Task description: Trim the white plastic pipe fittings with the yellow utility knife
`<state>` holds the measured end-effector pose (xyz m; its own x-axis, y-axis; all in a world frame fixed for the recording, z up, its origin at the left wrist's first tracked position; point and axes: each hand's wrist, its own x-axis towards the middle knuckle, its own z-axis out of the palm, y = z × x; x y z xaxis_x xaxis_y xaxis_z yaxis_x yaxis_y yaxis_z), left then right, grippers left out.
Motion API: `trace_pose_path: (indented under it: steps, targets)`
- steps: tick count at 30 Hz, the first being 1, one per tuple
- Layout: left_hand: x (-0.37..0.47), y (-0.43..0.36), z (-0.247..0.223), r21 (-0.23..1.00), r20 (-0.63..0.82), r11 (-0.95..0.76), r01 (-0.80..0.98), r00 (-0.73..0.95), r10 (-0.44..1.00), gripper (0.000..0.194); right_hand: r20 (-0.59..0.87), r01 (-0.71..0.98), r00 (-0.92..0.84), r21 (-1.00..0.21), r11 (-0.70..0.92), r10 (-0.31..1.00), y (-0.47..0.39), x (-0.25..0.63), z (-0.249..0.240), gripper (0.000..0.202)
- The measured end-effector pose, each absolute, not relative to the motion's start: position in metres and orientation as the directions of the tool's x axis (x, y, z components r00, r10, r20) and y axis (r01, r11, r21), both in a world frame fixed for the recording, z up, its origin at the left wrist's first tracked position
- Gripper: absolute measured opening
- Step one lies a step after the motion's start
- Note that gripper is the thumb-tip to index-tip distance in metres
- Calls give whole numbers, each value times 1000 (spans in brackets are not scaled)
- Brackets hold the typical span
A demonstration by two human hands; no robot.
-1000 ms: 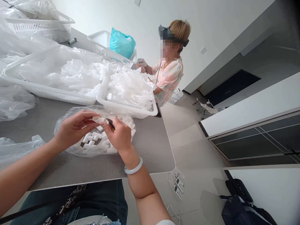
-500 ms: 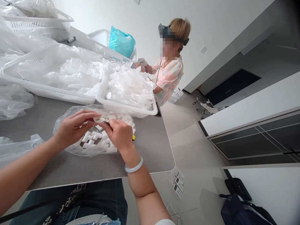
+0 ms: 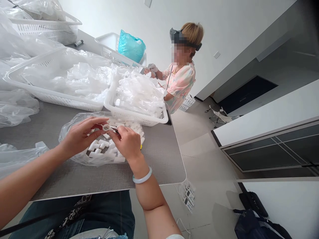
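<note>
My left hand (image 3: 83, 134) pinches a white plastic pipe fitting (image 3: 106, 127) between thumb and fingers, its round open end facing me. Closed around a slim tool (image 3: 116, 130), my right hand (image 3: 128, 141) is right beside the fitting. The tool has a dark front part, and a bit of yellow shows past the heel of the hand; its tip and kind I cannot make out. Below both hands, a clear plastic bag (image 3: 82, 162) lies spread on the table with many white pipe fittings (image 3: 102, 144) on it.
Beyond the bag stand white baskets (image 3: 136, 116) full of clear plastic bags. A blue bag (image 3: 131, 46) sits in a basket farther back. Across the table a person (image 3: 183, 78) wearing a headset works with their hands. The table (image 3: 161, 159) ends at the right.
The fitting has turned, so its round opening now faces me more fully. Both hands keep nearly the same place and grip.
</note>
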<state>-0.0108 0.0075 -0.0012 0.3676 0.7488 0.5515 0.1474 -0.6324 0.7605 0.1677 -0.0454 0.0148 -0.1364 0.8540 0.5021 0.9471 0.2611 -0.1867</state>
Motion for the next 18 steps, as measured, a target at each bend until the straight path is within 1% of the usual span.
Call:
trace_pose_path:
  steps: [5, 7, 9, 12, 15, 18]
  targets:
    - [-10, 7, 1, 725, 590, -669, 162, 357, 725, 21, 471, 951, -144, -177, 253, 870, -45, 167, 15, 43]
    - [-9, 6, 2, 759, 564, -636, 137, 350, 748, 20, 468, 951, -143, -179, 253, 872, -46, 166, 15, 43]
    - [-10, 7, 1, 840, 478, -537, 79, 362, 800, 27, 473, 950, -133, -191, 249, 871, -46, 167, 15, 44]
    - [-12, 10, 0, 942, 312, -335, -15, 404, 860, 38, 482, 942, -133, -209, 262, 866, -46, 169, 15, 44]
    - [-14, 13, 3, 982, 186, -158, -99, 475, 860, 36, 481, 936, -161, -202, 288, 862, -46, 171, 15, 46]
    - [-15, 14, 10, 986, 79, 9, -167, 514, 854, 33, 473, 940, -179, -178, 292, 863, -46, 170, 16, 46]
